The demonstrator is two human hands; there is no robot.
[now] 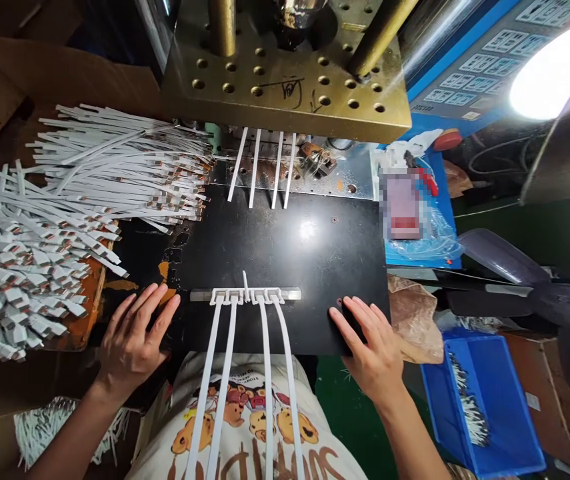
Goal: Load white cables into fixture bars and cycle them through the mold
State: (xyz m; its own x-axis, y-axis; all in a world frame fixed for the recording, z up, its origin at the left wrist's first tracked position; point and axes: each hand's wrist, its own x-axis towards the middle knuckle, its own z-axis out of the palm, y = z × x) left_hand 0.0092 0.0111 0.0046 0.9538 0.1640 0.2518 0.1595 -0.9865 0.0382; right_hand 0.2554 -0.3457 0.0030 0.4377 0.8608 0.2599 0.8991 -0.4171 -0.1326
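My left hand [137, 333] rests with fingers apart at the left edge of the black work surface [265, 247]. Across from it, my right hand [372, 347] lies with spread fingers on the right front corner. Neither holds anything. Between them sits a metal bar [292, 293] with a white moulded plastic strip [247, 293] on it. Several flat white cables [266, 367] run from that strip down over the shirt front. Farther back, more white cable ends [252, 177] stick out from under the brass-coloured press plate [285, 100].
Heaped white cables with metal connectors [129, 167] stand at the left, with another bundle [25, 267] nearer. At the right are a pixelated object [403, 207] on a blue surface, a fan [535, 293], a blue bin [505, 400] holding small parts, and a bright lamp [555, 73].
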